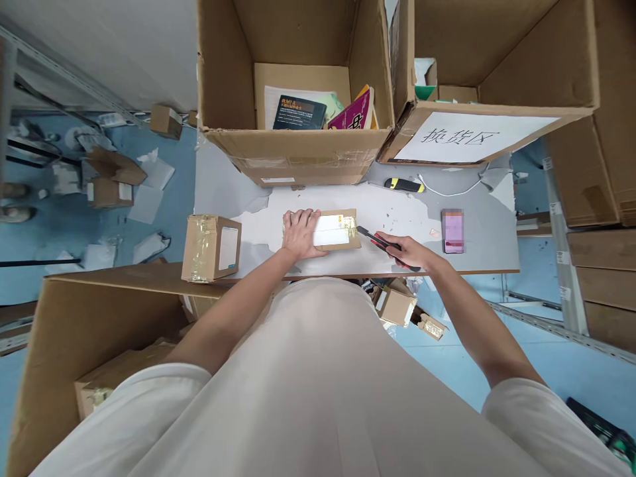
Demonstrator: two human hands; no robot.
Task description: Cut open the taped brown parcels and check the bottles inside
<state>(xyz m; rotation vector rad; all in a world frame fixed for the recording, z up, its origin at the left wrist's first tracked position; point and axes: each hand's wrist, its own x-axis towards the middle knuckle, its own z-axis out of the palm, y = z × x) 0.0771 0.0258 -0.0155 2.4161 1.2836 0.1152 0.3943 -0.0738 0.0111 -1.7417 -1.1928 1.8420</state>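
Note:
A small flat cardboard box (350,241) with a white label and shiny tape lies on the white work table (233,199). Over its left end is my left hand (299,233), fingers across the top and thumb along the near side, gripping it down. My right hand (406,250) is closed around a black and red utility knife (378,241). The knife's front end points at the right end of the box, close beside it. Part of the box is hidden under my left hand.
A taped carton (201,248) stands at the table's left. Behind are a large carton (298,149) holding books and another (477,109) with a handwritten sign. A yellow-black cutter (404,185), a white cable (450,194) and a phone (452,230) lie right. Boxes and paper litter the floor.

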